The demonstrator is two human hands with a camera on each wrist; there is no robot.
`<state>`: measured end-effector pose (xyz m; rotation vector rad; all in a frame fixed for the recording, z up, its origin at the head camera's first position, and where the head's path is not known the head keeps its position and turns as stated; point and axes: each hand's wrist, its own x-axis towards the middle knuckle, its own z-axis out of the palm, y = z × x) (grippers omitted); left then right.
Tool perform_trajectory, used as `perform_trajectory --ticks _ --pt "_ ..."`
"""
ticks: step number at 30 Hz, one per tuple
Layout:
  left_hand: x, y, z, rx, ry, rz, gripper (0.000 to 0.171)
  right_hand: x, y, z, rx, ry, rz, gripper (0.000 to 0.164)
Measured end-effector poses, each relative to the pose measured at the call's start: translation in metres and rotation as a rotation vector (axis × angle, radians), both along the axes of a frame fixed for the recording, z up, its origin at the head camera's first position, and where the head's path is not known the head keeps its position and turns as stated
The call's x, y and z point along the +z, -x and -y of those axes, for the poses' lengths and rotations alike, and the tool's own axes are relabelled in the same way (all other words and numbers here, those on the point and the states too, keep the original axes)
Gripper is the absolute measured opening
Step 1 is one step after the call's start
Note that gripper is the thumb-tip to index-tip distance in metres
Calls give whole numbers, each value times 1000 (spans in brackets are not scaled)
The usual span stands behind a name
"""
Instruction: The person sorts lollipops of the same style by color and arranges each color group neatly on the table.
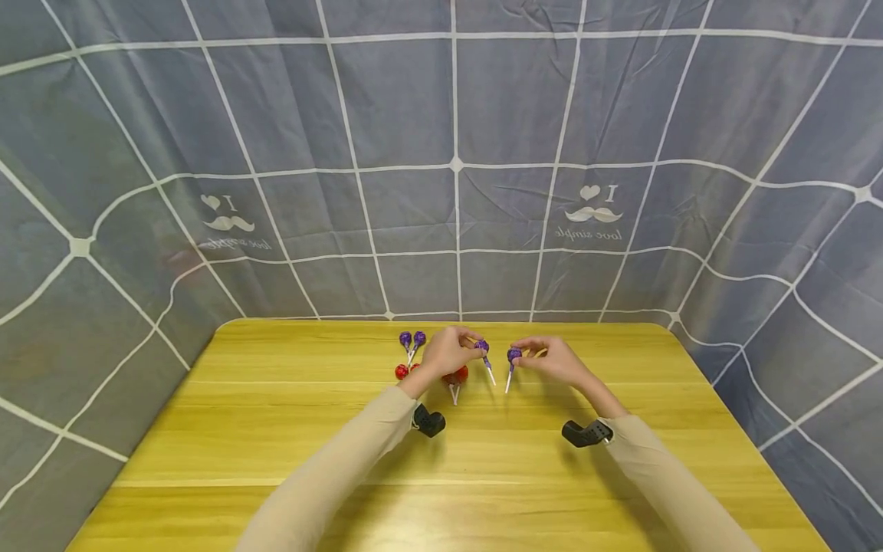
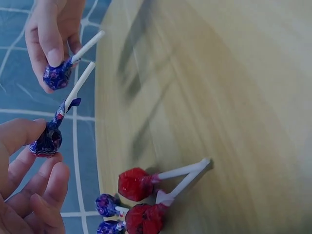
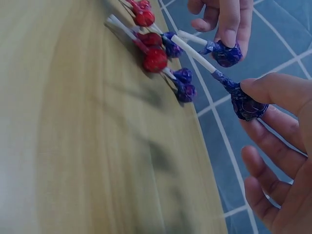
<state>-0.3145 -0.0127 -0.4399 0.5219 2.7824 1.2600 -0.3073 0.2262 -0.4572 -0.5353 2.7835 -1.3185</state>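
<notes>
My left hand [image 1: 447, 353] pinches a purple-wrapped lollipop [image 2: 47, 142] by its round head, its white stick pointing away from the fingers. Facing it, my right hand [image 1: 554, 360] holds another purple lollipop [image 3: 247, 103] the same way, between thumb and fingers. Both lollipops are raised above the table, a small gap apart, with sticks angled down in the head view. Below my left hand lie two red lollipops [image 2: 134, 184], their stick ends meeting in a V. The left hand partly covers them in the head view.
Left of my left hand, two more purple lollipops [image 1: 419, 337] lie on the wooden table [image 1: 524, 491], with red lollipops [image 1: 402, 372] just nearer to me. A grey curtain [image 1: 407, 215] with white lines hangs behind the table's far edge.
</notes>
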Motion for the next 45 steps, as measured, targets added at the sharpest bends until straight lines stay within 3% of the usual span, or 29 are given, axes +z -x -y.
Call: perform_trajectory --ticks 12,20,26,32,45 --pt "-12 24 -15 47 8 36 25 -4 28 0 -48 4 7 35" --pt "-16 39 -26 67 86 37 26 -11 45 0 -25 19 10 33" --pt "-18 49 -32 74 185 26 24 -23 59 -1 -18 55 60 35" --pt "-19 55 -39 47 278 31 26 -33 64 1 -59 85 110 39" --pt "-30 65 -52 109 391 35 24 -44 70 4 -90 60 95 34"
